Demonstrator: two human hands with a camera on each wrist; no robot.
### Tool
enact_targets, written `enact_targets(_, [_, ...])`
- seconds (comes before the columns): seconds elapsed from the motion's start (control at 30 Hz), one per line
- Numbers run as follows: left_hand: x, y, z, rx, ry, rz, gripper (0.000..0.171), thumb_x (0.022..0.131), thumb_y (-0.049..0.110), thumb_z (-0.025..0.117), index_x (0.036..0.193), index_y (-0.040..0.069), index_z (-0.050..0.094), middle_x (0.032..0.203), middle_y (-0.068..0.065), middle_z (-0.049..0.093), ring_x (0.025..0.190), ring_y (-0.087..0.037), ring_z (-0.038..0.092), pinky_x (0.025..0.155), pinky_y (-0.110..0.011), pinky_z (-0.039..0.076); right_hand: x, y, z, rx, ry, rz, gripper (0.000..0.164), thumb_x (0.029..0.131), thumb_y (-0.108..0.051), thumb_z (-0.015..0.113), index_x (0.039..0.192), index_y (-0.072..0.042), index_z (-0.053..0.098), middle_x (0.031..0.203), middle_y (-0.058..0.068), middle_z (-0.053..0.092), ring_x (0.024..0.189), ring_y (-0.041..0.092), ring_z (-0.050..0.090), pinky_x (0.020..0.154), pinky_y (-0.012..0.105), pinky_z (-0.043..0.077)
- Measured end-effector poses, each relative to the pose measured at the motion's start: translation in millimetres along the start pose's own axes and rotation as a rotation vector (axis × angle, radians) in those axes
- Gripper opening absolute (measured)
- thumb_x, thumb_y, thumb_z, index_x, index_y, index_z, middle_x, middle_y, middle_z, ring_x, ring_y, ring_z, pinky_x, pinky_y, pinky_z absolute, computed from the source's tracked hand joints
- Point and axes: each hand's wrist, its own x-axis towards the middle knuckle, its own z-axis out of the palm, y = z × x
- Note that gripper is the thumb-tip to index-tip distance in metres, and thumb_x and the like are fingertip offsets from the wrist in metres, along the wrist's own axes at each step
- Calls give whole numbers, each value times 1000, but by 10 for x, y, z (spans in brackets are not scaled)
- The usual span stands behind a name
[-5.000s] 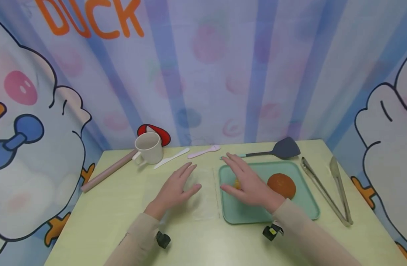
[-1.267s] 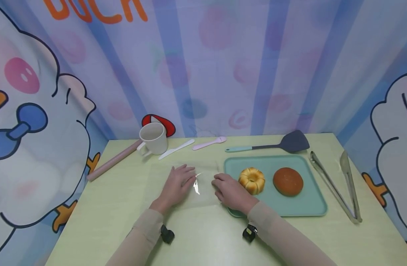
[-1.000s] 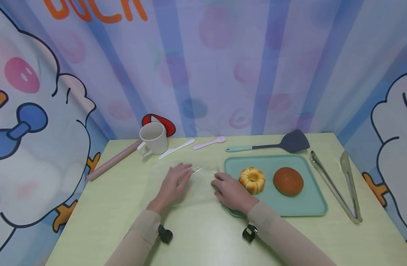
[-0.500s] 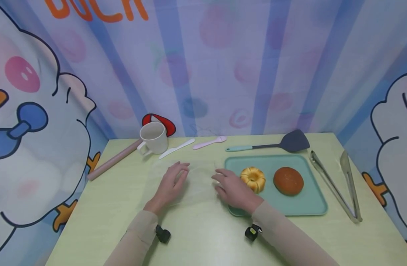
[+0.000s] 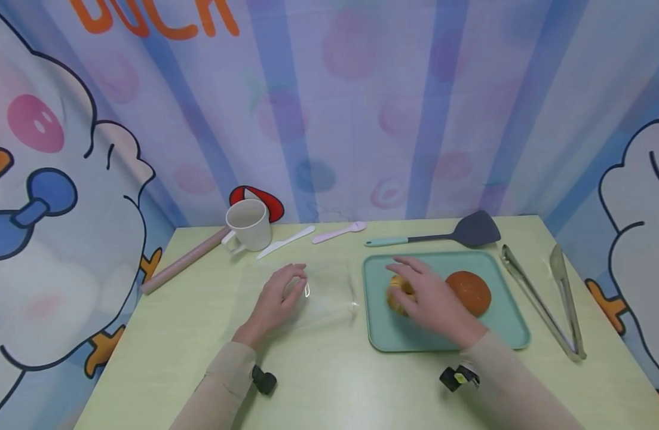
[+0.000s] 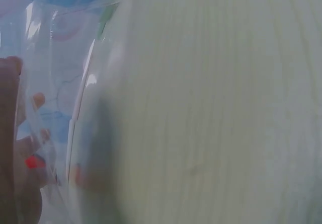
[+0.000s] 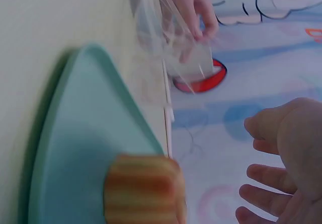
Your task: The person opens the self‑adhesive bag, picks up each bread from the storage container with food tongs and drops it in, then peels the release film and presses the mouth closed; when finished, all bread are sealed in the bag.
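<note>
The scalloped bread (image 5: pixel 396 306) sits on the tray (image 5: pixel 380 335), left half, beneath the right hand (image 5: pixel 435 303), its fingers spread, gripping nothing. Left of the tray, the left hand (image 5: pixel 272 306) pinches a clear bag (image 5: pixel 331 298), probably to hold it raised. 1 bun (image 5: pixel 471 292) occupies the tray's right; 1 spatula (image 5: pixel 477 229) lies behind it, presumably out of the way.

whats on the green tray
The green tray holds a golden ring bun and a brown bun. In the head view, the right grip hides part of both; the surface beneath them is covered.
</note>
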Motion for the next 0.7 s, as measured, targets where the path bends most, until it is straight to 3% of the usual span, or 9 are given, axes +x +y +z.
enact_targets(0.03, [-1,2,-5,3,4,0,8,107,16,60,110,12,67,139,-15,66,137,-40,56,119,-58,38,-35,54,-49,-10,19,5,43,100,-17,73,140,-5,64,150,20,56,127,40,61,91,53,59])
enact_targets(0.13, [-5,-1,-10,8,16,3,10,107,16,59,109,11,67,139,-15,66,136,-38,56,117,-57,40,-151,226,-196,-26,78,24,43,99,-15,74,139,-4,64,148,22,56,95,31,71,73,46,59])
enact_targets(0.27, [-1,-19,-5,2,27,11,12,107,15,58,110,9,68,139,-15,66,136,-39,56,117,-58,40,-314,447,-385,-33,139,58,45,97,-10,74,139,-1,62,149,27,54,93,36,71,80,55,58])
enact_targets(0.37, [8,-29,4,-5,33,17,14,107,15,58,113,7,69,139,-16,66,136,-39,56,117,-58,40,-440,599,-515,-62,156,95,47,97,-10,74,141,1,60,149,30,51,123,50,59,96,68,50])
enact_targets(0.7, [17,-11,8,-41,27,0,20,107,15,59,117,1,70,138,-17,67,134,-39,58,117,-56,41,-950,1171,-767,-122,149,298,61,98,-19,74,149,4,49,152,41,37,133,63,40,93,80,38])
